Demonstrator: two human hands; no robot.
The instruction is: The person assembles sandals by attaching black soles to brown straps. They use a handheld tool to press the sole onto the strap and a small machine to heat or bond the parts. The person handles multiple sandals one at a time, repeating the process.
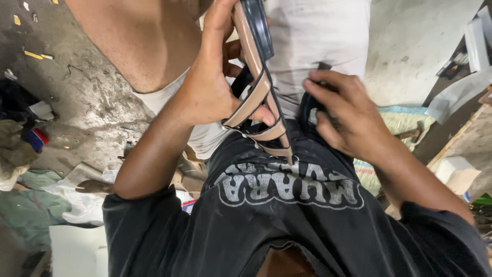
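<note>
Against a black printed shirt (287,205), left hand (210,87) clamps a tan black-edged strappy sandal (259,87) steady, while right hand (341,115) pinches its black strap (306,107).

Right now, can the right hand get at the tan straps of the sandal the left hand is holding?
Probably yes. The right hand sits close beside the tan straps, nothing lying between them. But its fingers are already curled on a black strap piece, so they look occupied.
</note>
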